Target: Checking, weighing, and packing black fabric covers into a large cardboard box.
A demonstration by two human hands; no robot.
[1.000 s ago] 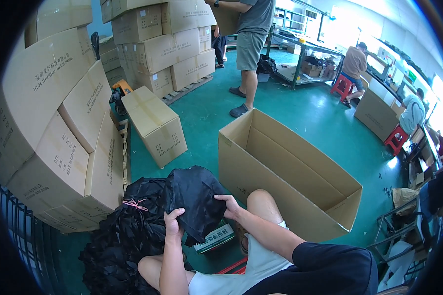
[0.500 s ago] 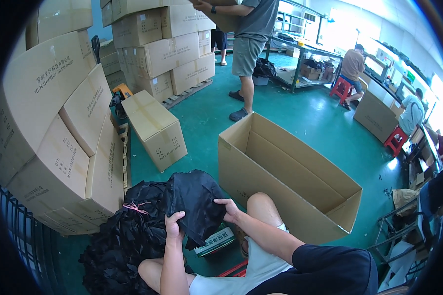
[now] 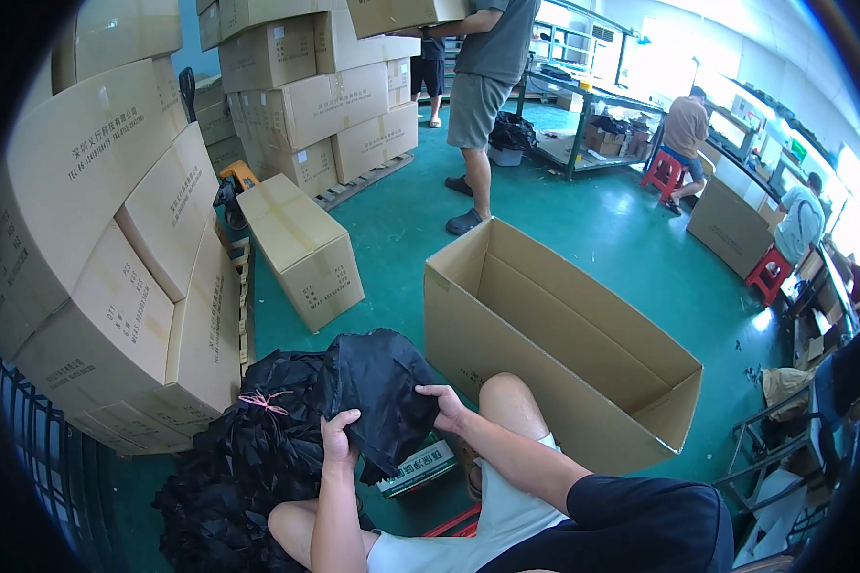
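Observation:
A sheet of black fabric (image 3: 380, 390) spreads between my two hands over my lap, its lower corner hanging down. My left hand (image 3: 338, 439) pinches its left edge, thumb on top. With thumb and fingers, my right hand (image 3: 443, 407) grips the right edge. To the left lies a large heap of black fabric (image 3: 248, 458), part of it bunched with a pink tie (image 3: 263, 403). Under the sheet shows a small green and white box (image 3: 419, 468), partly hidden.
A long open carton (image 3: 564, 344) stands right of my knee. One closed carton (image 3: 301, 253) sits ahead, and stacked cartons (image 3: 115, 239) rise at left. A standing person (image 3: 492, 86) holds a carton (image 3: 406, 13); seated people work at benches far right.
The standing person's carton has come lower and further into view. My hands and the black fabric have hardly moved.

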